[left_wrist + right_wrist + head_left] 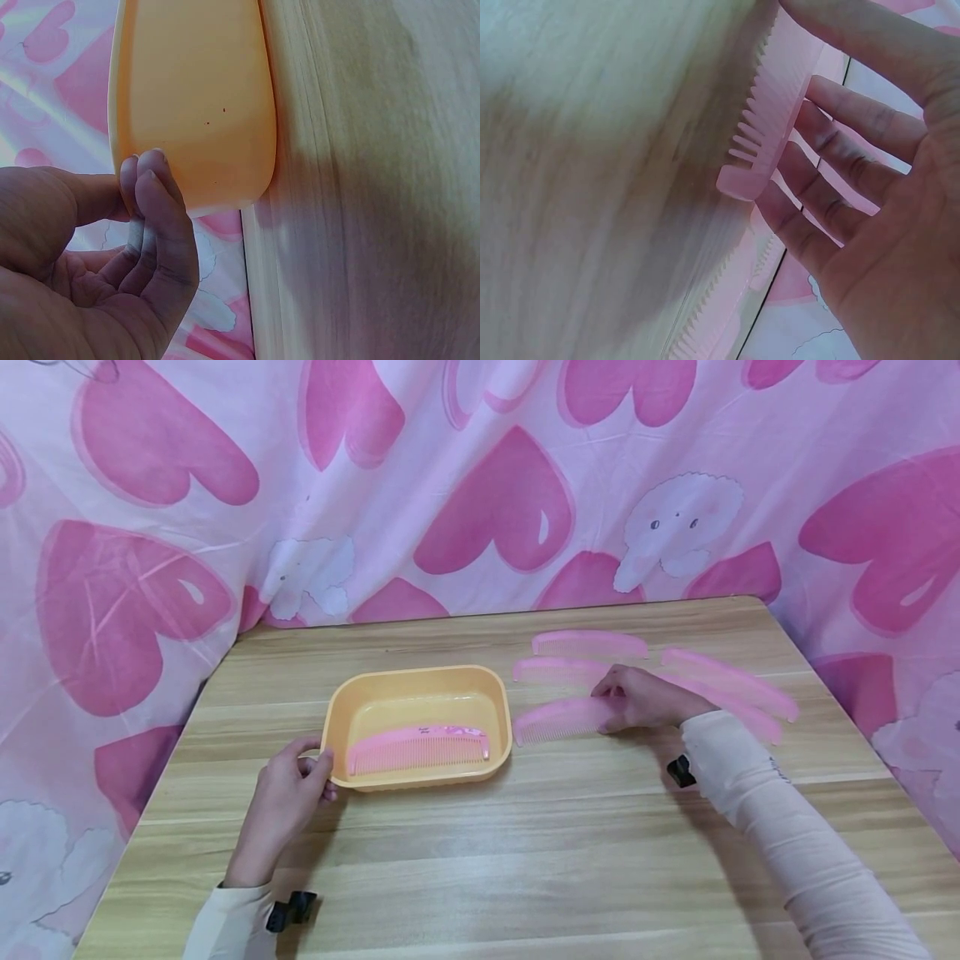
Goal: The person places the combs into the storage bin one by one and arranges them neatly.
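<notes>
A yellow-orange plastic tray (416,678) stands on the table, with one pink comb (420,750) lying inside, teeth toward me. My left hand (288,789) pinches the tray's near left corner between thumb and fingers; the left wrist view shows that hand (142,240) at the tray's outer wall (202,97). Just right of the tray, my right hand (645,697) grips the right end of another pink comb (562,720), whose left end comes close to the tray. In the right wrist view the fingers lie along the back of this comb (780,97).
Behind the right hand lie two more pink combs, a rear one (588,643) and a nearer one (555,672). Farther right are an outer comb (735,683) and another (750,720) partly under the right forearm. A heart-print curtain (495,502) hangs behind the wooden table (480,877).
</notes>
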Demonstrator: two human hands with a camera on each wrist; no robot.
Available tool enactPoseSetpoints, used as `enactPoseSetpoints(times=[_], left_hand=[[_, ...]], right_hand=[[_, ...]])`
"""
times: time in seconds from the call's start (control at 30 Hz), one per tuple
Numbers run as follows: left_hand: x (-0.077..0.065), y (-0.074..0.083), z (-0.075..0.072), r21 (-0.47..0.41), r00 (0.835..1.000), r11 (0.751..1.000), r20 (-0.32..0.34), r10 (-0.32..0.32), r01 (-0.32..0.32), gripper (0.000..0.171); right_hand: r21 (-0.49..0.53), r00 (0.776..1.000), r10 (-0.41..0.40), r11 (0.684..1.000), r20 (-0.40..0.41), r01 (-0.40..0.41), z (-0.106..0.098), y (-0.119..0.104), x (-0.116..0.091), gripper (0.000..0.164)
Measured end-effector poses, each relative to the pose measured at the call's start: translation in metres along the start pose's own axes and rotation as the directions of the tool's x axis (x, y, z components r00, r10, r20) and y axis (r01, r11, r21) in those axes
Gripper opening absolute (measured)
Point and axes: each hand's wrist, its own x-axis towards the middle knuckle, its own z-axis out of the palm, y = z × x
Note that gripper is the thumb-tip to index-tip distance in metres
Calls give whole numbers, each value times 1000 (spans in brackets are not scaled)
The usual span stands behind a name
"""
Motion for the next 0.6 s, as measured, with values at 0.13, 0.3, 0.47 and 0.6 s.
enactPoseSetpoints(times=[0.13,0.3,0.47,0.6], left_hand=[[0,-1,0,3,1000,1000,-1,4,-4,44],[0,0,0,3,1000,1000,-1,4,-4,44],[0,0,0,6,1000,1000,0,-1,1,44],[0,0,0,7,1000,1000,0,1,-1,45]], right_hand=[[18,1000,9,1000,11,-9,1,0,-1,51],[37,1000,8,999,6,-9,0,-1,-5,50],[38,1000,-24,999,-9,24,1,-1,-9,48],[30,1000,-25,999,-7,25,2,-1,-9,45]])
